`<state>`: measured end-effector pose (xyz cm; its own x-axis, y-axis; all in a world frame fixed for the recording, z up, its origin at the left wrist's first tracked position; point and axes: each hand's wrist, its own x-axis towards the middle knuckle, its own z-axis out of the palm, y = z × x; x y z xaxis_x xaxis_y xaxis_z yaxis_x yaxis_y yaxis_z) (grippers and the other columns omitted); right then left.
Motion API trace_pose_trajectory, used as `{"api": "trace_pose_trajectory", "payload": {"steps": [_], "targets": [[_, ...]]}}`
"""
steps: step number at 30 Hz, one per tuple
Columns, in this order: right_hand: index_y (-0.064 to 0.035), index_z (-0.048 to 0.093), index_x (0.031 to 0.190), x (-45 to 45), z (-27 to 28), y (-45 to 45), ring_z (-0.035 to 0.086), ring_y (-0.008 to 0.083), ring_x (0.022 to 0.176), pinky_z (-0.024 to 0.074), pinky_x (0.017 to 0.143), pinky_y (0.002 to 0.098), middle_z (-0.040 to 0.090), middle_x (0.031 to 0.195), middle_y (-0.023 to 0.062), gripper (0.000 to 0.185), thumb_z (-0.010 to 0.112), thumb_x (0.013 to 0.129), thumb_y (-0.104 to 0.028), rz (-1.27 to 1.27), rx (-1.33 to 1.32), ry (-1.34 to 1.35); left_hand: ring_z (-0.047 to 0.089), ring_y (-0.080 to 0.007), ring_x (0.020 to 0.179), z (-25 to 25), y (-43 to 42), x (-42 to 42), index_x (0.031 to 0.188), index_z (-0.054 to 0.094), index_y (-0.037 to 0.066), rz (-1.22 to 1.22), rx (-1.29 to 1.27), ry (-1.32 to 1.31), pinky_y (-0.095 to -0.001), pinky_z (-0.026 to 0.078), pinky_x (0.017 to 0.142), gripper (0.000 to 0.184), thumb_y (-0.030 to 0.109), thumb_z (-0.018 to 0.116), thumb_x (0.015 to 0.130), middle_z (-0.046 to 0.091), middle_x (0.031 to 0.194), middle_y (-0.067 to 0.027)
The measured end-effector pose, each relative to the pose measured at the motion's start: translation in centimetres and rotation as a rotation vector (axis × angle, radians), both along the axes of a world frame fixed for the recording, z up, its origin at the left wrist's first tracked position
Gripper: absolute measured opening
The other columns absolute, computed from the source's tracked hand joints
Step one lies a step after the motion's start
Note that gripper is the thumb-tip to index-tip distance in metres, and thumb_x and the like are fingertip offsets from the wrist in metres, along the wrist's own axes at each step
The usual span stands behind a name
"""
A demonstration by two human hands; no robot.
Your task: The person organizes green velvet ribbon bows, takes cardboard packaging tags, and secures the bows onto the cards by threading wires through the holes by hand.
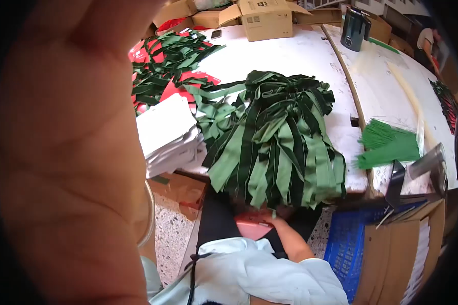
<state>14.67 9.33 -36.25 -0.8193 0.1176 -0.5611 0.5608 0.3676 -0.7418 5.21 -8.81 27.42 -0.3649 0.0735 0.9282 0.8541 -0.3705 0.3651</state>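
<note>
My left hand (71, 152) is raised very close to the camera and fills the left side of the head view. Its fingers run out of the picture, so I cannot see whether they hold anything. A bracelet (150, 213) shows beside it. Low at my lap, my right hand (269, 216) is next to a pinkish-red flat piece (254, 230); its fingers are small, blurred and partly hidden. Just above it, a thick bundle of dark and light green fabric strips (285, 137) drapes over the table's front edge.
A stack of white papers (168, 132) and a pile of green strips with red pieces (173, 61) lie left on the white table (229, 56). Green bristly bundles (389, 145), a dark tumbler (355, 28) and a blue crate (346, 249) are right. Another person (426, 43) is far right.
</note>
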Motion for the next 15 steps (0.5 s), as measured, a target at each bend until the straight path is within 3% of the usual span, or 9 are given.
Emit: {"api": "trace_pose_trajectory", "payload": {"steps": [4, 6, 11, 15], "targets": [[-0.0081, 0.065, 0.092, 0.2, 2.1, -0.8, 0.063, 0.0283, 0.072, 0.0494, 0.064, 0.0396, 0.067, 0.083, 0.0149, 0.026, 0.061, 0.084, -0.033, 0.033, 0.001, 0.096, 0.053, -0.0314, 0.111, 2.4, -2.6, 5.5, 0.133, 0.041, -0.005, -0.003, 0.011, 0.123, -0.0395, 0.04, 0.098, 0.058, 0.016, 0.06, 0.082, 0.046, 0.129, -0.0183], [-0.0078, 0.065, 0.091, -1.1, 1.1, -0.4, 0.063, 0.0261, 0.074, 0.0493, 0.067, 0.0403, 0.067, 0.083, 0.0134, 0.027, 0.062, 0.084, -0.034, 0.079, 0.137, 0.241, 0.053, -0.0313, 0.111, 2.9, -3.2, 7.9, 0.133, 0.041, -0.005, -0.029, 0.003, 0.173, -0.0395, 0.04, 0.098, 0.058, 0.016, 0.06, 0.082, 0.046, 0.129, -0.0183], [-0.0064, 0.067, 0.098, 0.9, 9.3, -1.3, 0.066, 0.0319, 0.084, 0.0519, 0.075, 0.0411, 0.068, 0.091, 0.0169, 0.036, 0.061, 0.08, -0.036, 0.217, 0.297, 0.336, 0.052, -0.0312, 0.111, 3.0, -3.8, 11.3, 0.133, 0.041, -0.004, -0.109, -0.07, 0.244, -0.0394, 0.04, 0.098, 0.059, 0.017, 0.061, 0.082, 0.045, 0.13, -0.0183], [-0.0045, 0.066, 0.098, 3.6, 12.6, -1.1, 0.066, 0.0326, 0.083, 0.0516, 0.074, 0.0411, 0.067, 0.089, 0.0171, 0.035, 0.061, 0.079, -0.033, 0.13, 0.258, 0.373, 0.052, -0.0311, 0.111, 4.7, -5.3, 12.2, 0.133, 0.04, -0.004, -0.176, -0.166, 0.352, -0.0394, 0.039, 0.098, 0.059, 0.017, 0.061, 0.082, 0.044, 0.13, -0.0183]]}}
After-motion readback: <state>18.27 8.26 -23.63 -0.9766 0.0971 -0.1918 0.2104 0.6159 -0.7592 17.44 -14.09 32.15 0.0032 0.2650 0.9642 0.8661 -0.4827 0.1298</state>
